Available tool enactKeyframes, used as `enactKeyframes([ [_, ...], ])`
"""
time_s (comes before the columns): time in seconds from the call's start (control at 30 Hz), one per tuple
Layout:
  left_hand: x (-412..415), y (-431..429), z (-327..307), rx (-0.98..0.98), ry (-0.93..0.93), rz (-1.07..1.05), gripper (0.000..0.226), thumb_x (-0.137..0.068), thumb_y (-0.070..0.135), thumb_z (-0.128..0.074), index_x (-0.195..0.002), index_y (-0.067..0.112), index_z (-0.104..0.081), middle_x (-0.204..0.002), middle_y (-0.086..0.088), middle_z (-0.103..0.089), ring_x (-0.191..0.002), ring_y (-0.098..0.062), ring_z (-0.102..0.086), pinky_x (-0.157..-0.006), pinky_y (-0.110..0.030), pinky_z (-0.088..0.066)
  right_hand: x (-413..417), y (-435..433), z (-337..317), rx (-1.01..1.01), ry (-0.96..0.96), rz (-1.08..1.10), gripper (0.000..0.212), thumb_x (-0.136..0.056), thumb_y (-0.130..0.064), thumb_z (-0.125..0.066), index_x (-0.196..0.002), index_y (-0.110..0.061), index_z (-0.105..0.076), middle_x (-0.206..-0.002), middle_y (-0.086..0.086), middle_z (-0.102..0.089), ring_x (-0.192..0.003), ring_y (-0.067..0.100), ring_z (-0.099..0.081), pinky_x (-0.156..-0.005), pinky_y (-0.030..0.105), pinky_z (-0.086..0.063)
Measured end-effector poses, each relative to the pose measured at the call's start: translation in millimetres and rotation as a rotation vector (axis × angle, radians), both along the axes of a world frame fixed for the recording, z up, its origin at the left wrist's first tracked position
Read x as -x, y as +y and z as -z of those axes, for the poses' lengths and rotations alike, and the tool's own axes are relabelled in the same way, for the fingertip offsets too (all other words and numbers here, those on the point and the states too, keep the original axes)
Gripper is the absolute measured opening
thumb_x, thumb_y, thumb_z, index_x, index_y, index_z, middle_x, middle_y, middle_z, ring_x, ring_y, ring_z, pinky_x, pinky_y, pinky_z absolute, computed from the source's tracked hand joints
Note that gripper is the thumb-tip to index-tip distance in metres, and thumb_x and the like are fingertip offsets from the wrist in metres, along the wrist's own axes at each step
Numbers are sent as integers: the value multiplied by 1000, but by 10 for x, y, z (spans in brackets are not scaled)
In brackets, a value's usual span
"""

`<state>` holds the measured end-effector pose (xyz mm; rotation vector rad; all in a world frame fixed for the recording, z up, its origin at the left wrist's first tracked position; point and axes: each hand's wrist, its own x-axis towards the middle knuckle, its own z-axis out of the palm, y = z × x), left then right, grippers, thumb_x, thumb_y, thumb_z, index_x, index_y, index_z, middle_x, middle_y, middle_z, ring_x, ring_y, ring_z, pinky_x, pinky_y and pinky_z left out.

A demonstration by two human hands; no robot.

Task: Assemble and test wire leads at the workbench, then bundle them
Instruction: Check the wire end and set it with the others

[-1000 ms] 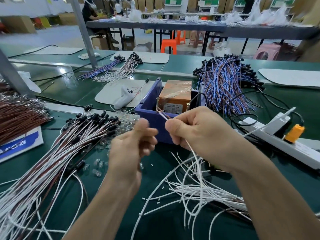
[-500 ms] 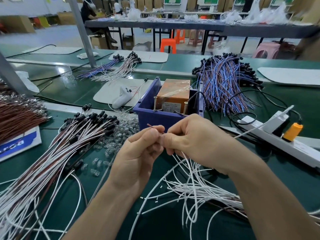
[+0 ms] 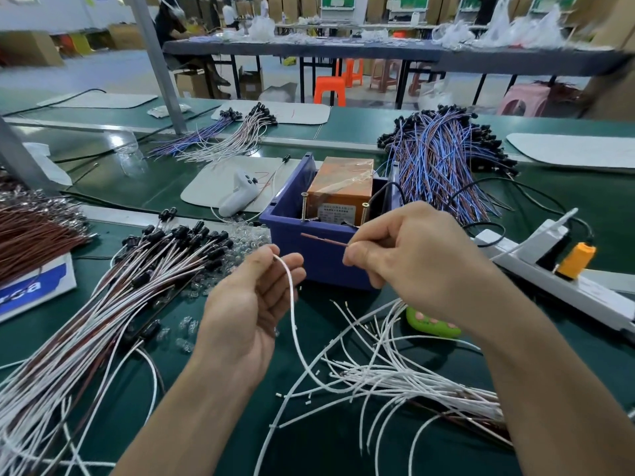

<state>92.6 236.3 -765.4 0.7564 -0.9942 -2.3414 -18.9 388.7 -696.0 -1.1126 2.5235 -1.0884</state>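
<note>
2 hands, 2 wires above the green bench (image 3: 319, 448)
Over loose white leads (image 3: 395, 376), the left hand (image 3: 247, 304) pinches a white wire (image 3: 292, 304); the right hand (image 3: 412, 262) pinches a brown wire (image 3: 323, 239), before the blue bin (image 3: 309, 266).

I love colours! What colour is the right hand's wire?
Reddish brown wire; head view shows it.

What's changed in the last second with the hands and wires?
The hands have pulled apart: the left hand moved left, pinching the white wire; the right hand moved right, pinching the brown wire. Bin and wire piles unchanged.
</note>
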Motion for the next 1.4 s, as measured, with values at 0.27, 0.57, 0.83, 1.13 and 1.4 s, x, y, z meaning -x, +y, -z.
enactKeyframes([
  [0.27,-30,-4,-11,12,40,346,17,-81,19,-67,-85,10,-81,-50,6,-30,-38,-7,-23,-42,-21,-26,80,28,21,-14,54,118,17,-89,-23,-69,-72,-25,-70,-54,-12,-68,-53,-2,-60,-57,4,-41],
  [0.57,-15,-50,-26,28,3,220,27,-80,12,-63,-102,-3,-70,-75,-13,-73,-53,-13,-67,-50,-21,-56,88,57,-1,56,62,100,19,-84,-18,-74,-67,-21,-67,-53,-9,-68,-40,-2,-55,-47,5,-38],
  [0.83,-1,-64,-31,323,-224,-127,24,-82,28,-78,-78,7,-67,-47,0,-58,-33,-6,-44,-35,-14,-38,110,40,21,115,-15,75,20,-86,-18,-75,-67,-19,-68,-55,-4,-69,-40,1,-53,-42,7,-35],
  [1.13,119,-81,-36,565,-235,-283,28,-88,19,-81,-65,10,-68,-47,-5,-58,-30,-11,-38,-34,-18,-32,113,24,22,94,-32,92,24,-92,-16,-65,-68,-17,-67,-59,-4,-71,-43,2,-51,-47,9,-35],
  [1.4,175,-71,-29,598,-254,-260,36,-87,17,-82,-55,14,-66,-45,-7,-58,-28,-12,-34,-33,-17,-29,141,32,28,87,-2,103,25,-92,-17,-66,-67,-19,-67,-56,-5,-70,-42,2,-52,-46,8,-35],
])
